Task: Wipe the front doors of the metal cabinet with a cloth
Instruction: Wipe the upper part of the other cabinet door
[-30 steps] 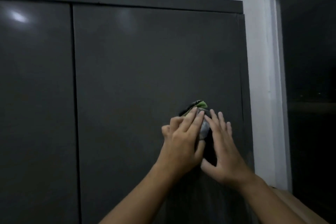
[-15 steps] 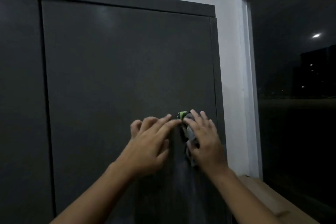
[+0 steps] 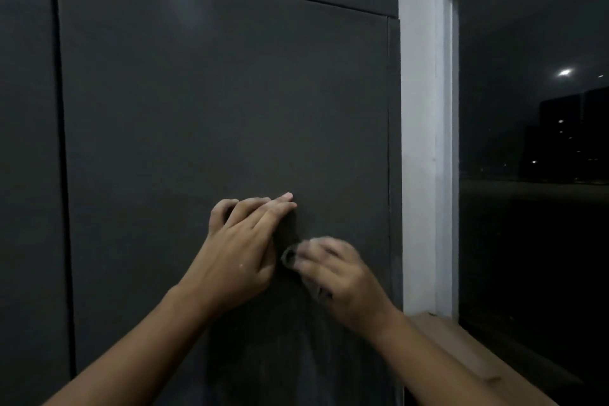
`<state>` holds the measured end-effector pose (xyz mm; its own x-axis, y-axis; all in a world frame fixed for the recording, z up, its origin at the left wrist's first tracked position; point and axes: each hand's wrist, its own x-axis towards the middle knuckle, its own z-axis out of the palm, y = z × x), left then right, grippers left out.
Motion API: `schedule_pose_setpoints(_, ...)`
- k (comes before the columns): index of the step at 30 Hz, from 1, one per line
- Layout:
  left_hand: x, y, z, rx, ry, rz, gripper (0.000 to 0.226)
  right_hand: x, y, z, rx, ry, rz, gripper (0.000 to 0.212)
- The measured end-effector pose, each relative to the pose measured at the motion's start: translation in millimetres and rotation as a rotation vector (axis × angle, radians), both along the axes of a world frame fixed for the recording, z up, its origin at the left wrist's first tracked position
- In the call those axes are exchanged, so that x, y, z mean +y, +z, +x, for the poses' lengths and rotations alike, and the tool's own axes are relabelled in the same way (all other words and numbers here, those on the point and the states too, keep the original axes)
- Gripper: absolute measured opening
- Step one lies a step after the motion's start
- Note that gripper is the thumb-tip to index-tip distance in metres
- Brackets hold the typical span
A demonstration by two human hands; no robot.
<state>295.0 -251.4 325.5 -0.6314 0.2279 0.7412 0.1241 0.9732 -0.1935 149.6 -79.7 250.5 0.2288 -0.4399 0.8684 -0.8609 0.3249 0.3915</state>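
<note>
**Grip on the cloth, low on the right-hand door**

Grip of the right hand (image 3: 339,277): its fingers are bent over a small dark wad of cloth (image 3: 289,256) and hold it against the metal. The hand is smeared by motion blur, so I cannot tell how tightly it closes. Only a rounded lump of the cloth shows past the fingertips, with a darker scrap under the palm. Its colour cannot be made out.

Just to the left, the left hand (image 3: 240,254) holds nothing. Its longer fingers (image 3: 280,204) lie straight and flat on the same door.

Both hands sit in the lower middle of the frame, on the right door (image 3: 197,92) of the cabinet. This door is dark grey and matt, with a faint sheen near the top and pale streaks below the hands. A thin vertical seam separates it from the left door (image 3: 26,175).

At the right of the frame stand a white wall (image 3: 418,142), a dark window (image 3: 534,175) and a wooden ledge (image 3: 461,349).
</note>
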Motion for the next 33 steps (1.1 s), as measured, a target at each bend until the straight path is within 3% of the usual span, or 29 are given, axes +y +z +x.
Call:
schedule_pose_setpoints(4,-2.7,-2.7,0.3,-0.025,0.033,-0.034,0.067,35.8,-10.6,-18.1,0.103,-0.06,0.098,0.022)
schedule_pose_setpoints(9,-1.9,-12.3,-3.6,-0.002,0.09,-0.103,0.065,83.3,38.0,-49.0,-0.18,-0.165,-0.311,0.04)
schedule_pose_setpoints(12,2.0,-19.3,-9.0,-0.001,0.108,-0.136,0.068,88.0,46.4,-53.3,-0.306,-0.209,-0.429,0.055)
schedule_pose_setpoints(17,1.4,-26.7,-13.9,0.013,0.13,-0.193,0.069,76.2,-20.1,-39.2,-0.284,-0.167,-0.342,0.046)
schedule_pose_setpoints(22,-2.6,-27.7,-15.8,0.042,0.102,-0.193,0.066,77.8,-104.5,-34.2,-0.226,-0.081,-0.06,0.032)
schedule_pose_setpoints(26,-2.8,-25.4,-15.1,0.049,0.092,-0.199,0.063,85.7,-77.7,-33.3,-0.15,-0.098,-0.018,0.022)
schedule_pose_setpoints(28,-4.0,-23.9,-13.4,0.05,0.09,-0.197,0.062,86.4,-47.7,-33.7,-0.199,-0.117,-0.164,0.028)
schedule_pose_setpoints(31,-5.4,-23.5,-11.7,0.053,0.077,-0.19,0.062,68.3,-1.7,-28.0,-0.479,-0.144,-0.536,0.039)
schedule_pose_setpoints(33,-5.8,-24.1,-10.4,0.048,0.072,-0.188,0.062,46.2,15.8,-17.4,-0.554,-0.099,-0.629,0.051)
